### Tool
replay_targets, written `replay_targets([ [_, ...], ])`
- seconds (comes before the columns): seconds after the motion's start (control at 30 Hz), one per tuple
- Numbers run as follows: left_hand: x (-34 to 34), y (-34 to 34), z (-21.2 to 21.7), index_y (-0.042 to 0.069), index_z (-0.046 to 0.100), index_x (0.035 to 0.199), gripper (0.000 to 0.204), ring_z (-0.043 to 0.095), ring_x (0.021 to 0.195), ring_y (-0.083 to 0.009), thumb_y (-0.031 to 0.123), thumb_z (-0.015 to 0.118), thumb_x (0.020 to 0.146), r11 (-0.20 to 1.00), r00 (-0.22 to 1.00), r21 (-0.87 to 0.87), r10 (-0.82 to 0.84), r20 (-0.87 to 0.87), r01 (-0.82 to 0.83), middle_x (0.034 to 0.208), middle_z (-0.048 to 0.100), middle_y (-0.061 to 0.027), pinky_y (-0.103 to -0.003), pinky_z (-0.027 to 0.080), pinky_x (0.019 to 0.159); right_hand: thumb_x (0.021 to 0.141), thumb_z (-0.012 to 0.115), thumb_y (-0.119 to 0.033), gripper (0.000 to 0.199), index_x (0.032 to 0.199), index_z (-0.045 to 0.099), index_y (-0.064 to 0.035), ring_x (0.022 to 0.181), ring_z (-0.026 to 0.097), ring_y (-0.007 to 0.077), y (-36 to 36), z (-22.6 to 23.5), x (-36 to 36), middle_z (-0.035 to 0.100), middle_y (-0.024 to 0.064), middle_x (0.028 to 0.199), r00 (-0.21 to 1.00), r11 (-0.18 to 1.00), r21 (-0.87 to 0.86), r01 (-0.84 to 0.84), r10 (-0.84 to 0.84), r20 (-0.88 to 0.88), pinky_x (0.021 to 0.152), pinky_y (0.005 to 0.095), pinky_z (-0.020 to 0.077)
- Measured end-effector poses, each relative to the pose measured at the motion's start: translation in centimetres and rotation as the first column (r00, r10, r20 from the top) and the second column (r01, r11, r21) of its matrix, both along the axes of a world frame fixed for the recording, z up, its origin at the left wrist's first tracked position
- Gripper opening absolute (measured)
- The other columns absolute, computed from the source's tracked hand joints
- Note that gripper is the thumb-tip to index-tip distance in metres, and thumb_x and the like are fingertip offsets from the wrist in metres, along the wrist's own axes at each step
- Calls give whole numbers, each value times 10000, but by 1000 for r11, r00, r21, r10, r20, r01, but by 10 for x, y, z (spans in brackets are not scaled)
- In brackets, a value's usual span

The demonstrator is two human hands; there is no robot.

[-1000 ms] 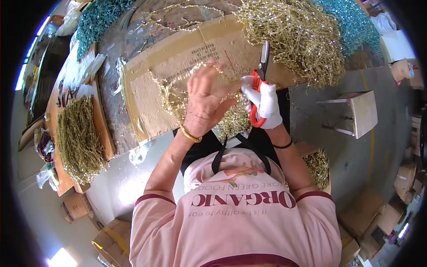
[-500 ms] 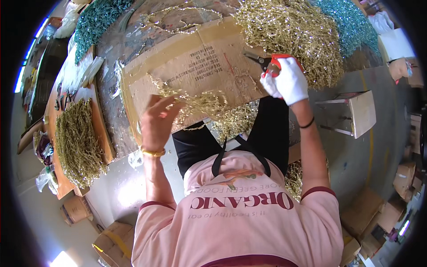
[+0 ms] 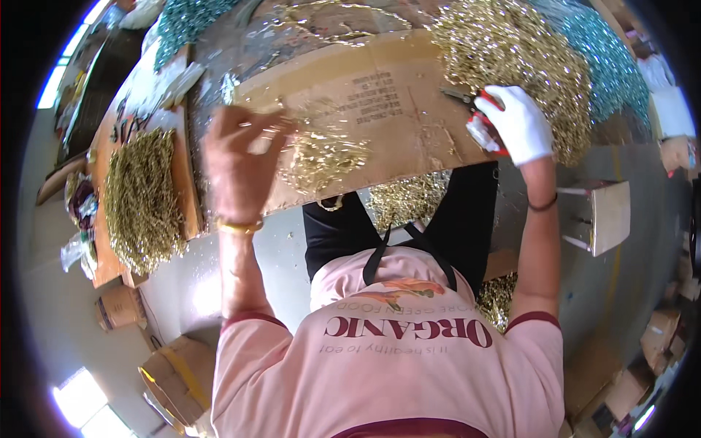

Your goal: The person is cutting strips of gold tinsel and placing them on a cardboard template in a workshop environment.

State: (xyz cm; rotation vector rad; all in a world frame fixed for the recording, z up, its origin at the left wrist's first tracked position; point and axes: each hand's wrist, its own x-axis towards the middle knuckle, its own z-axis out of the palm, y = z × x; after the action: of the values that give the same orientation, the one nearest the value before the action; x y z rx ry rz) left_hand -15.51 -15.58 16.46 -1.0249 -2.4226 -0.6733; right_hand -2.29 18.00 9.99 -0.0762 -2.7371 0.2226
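My right hand (image 3: 520, 128), in a white glove, grips pruning shears (image 3: 488, 117) with red handles. Their dark blades point left over a flat cardboard sheet (image 3: 409, 80). Bare and smeared by motion, my left hand (image 3: 242, 164) is raised over the cardboard's left part, its thumb and fingers drawn together in a pinch. Blurred gold strands show by the fingertips, but what the pinch holds is not clear. Just right of this hand, a small heap of gold glitter sprigs (image 3: 325, 157) lies on the cardboard.
A large gold glitter pile (image 3: 515, 58) and a teal one (image 3: 610, 66) lie at the far right. More teal sprigs (image 3: 190, 25) are far left. A gold bundle (image 3: 144, 204) rests on a wooden board at left. Gold sprigs (image 3: 409, 201) show between my legs; a stool (image 3: 606, 215) stands right.
My left hand has moved left and slightly up. The shears in my right hand now sit further right in view. The whole view has shifted, moving the table and piles rightward.
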Motion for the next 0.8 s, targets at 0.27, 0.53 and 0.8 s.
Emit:
replay_targets([
  [0.27,6,32,14,137,697,882,206,524,832,-117,85,729,685,658,624,687,-685,376,309,888,608,-9,-264,438,765,763,682,-197,599,1270,408,-35,971,552,202,-148,64,-54,570,91,1065,848,379,-830,-409,493,-193,849,301,426],
  [0.53,-29,-11,48,0,576,1028,281,541,814,-125,242,525,893,275,632,955,-723,279,-107,969,599,-77,-258,435,771,830,602,-135,248,1044,581,-12,501,469,37,-117,69,-29,551,-6,698,550,174,-942,288,775,311,446,201,382],
  [0.8,-39,-63,-20,10,572,1062,237,600,750,-144,171,502,904,455,496,864,-711,498,-215,853,641,-85,-283,487,733,837,591,-195,286,1030,551,12,500,493,33,-63,22,24,575,-5,703,750,591,-801,89,490,445,519,172,431],
])
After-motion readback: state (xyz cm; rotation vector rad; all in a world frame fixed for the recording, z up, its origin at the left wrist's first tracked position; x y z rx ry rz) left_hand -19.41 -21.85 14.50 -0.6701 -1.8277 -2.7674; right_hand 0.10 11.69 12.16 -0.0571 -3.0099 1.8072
